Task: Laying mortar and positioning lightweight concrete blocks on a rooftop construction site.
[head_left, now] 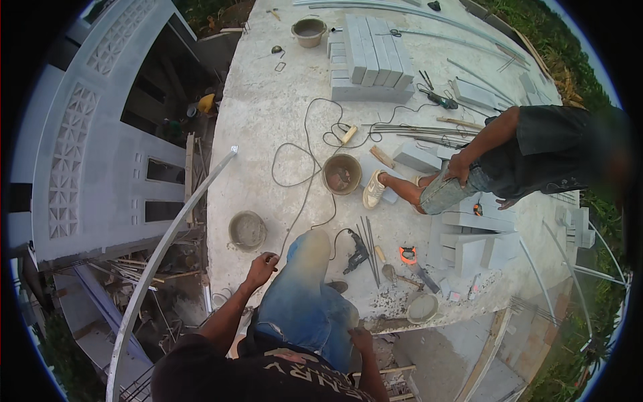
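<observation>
My left hand (262, 268) is beside my bent left leg in dusty jeans (295, 281), fingers curled where a thin cable (287, 236) runs; what they hold is unclear. Above it is a bucket of grey mix (247, 230). My right hand (358, 336) rests low against my right thigh, its fingers indistinct. In front of me a corded drill (354, 256) lies beside steel rods (370, 254), a trowel (395, 277) and an orange-handled saw (408, 256). A round container (422, 308) stands to the right, and a larger bucket (341, 174) stands ahead.
A co-worker (536, 147) leans over at the right among pale blocks (469, 241). More stacked blocks (372, 57) and another bucket (308, 32) are farther ahead. The slab edge drops toward a white building (94, 167) at left, crossed by a curved metal bar (174, 234). Another person (206, 104) is below.
</observation>
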Demonstrator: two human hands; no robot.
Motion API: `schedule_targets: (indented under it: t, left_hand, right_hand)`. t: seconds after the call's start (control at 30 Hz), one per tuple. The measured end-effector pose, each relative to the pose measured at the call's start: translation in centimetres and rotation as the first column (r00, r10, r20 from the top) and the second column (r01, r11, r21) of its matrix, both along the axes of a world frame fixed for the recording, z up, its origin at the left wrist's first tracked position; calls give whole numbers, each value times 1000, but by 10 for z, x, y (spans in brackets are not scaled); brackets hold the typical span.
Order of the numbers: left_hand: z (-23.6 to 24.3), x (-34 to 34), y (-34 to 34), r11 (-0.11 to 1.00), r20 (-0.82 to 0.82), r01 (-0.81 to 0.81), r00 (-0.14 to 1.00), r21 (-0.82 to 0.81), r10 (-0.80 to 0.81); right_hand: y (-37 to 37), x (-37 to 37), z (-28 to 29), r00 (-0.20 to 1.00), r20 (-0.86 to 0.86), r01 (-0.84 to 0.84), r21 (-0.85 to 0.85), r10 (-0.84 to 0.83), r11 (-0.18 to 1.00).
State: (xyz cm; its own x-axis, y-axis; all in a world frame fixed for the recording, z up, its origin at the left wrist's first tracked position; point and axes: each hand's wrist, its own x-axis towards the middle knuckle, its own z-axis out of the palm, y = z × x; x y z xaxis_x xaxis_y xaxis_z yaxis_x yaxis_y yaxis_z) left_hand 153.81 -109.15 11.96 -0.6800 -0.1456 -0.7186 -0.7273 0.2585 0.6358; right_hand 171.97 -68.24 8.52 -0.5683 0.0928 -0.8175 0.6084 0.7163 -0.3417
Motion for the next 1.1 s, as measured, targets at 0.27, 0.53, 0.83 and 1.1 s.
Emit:
schedule_targets:
  t: [0.27, 0.53, 0.83, 1.1]
  left_hand:
    - [-35, -31, -120, 998, 197, 36, 980, -42, -27]
    - [-42, -136, -252, 999, 262, -16, 965, 27, 8]
    - [9, -276, -323, 996, 164, -88, 982, -23, 90]
    - [-16, -376, -363, 986, 203, -108, 976, 129, 81]
  right_hand:
    - [-24, -90, 1, 923, 49, 383, -35, -381, 923]
    - [-82, -163, -18, 784, -257, -505, 265, 565, 821]
    - [-178, -320, -41, 825, -310, -431, 195, 472, 881]
    - [-214, -471, -34, 814, -385, -428, 106, 434, 897]
